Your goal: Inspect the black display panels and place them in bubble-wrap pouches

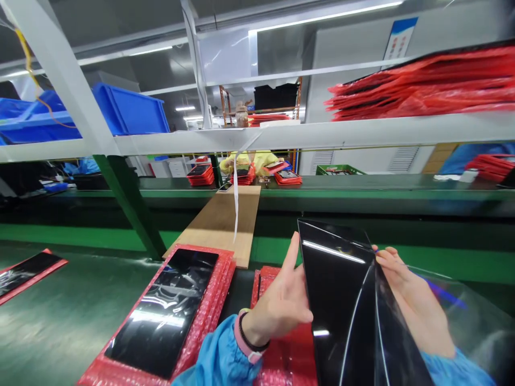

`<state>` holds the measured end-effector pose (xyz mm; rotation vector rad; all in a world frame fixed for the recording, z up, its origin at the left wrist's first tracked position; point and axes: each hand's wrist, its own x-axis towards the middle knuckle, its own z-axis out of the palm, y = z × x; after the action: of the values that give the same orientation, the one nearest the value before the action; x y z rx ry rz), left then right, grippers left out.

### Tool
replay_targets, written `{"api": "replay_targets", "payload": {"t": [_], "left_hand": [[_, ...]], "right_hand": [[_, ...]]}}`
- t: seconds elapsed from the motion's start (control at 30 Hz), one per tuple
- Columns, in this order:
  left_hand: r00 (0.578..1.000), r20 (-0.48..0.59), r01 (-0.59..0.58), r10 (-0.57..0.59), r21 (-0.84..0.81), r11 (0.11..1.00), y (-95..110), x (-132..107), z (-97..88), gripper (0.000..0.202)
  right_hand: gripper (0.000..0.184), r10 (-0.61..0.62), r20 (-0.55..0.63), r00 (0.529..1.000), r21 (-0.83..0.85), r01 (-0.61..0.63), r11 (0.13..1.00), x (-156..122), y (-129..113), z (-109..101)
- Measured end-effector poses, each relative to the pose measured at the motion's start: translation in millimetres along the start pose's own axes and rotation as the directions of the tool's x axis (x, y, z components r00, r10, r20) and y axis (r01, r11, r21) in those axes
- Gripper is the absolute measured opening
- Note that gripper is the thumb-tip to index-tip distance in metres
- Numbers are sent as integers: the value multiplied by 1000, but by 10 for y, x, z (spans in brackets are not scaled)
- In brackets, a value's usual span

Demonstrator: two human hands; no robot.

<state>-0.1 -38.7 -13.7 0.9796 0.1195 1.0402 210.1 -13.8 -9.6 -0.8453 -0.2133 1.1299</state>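
My left hand point(281, 297) grips the left edge of a glossy black screen panel point(333, 300), index finger stretched along its side and thumb at the edge. The panel is tilted up in front of me, its lower end cut off by the view. At its upper right edge my right hand point(414, 300) pinches a clear film point(462, 300), which spreads out to the right. Red bubble-wrap pouches point(287, 354) lie under and beside my left hand. To their left, another black screen point(164, 311) rests on a stack of red bubble-wrap pouches point(217, 300).
A wooden board point(225, 220) bridges my bench to the far one, where a person in yellow sleeves point(261, 159) handles red pouches. One more screen point(30, 271) lies far left. Overhead, a white shelf point(225, 140) bears blue bins point(129, 110) and stacked red pouches point(426, 83); a green post point(131, 209) supports it.
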Motion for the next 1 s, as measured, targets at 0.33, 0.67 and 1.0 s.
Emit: {"api": "replay_targets", "payload": {"t": [0.33, 0.67, 1.0], "left_hand": [[943, 330, -108, 41, 188, 976, -62, -8, -139, 144], [955, 254, -181, 150, 103, 978, -4, -8, -49, 95], [982, 140, -130, 124, 37, 991, -24, -20, -69, 80]], "right_hand": [[35, -7, 49, 999, 10, 7, 1000, 11, 39, 4], [33, 36, 98, 995, 55, -42, 998, 33, 34, -21], [38, -35, 95, 995, -41, 39, 998, 89, 73, -83]]}}
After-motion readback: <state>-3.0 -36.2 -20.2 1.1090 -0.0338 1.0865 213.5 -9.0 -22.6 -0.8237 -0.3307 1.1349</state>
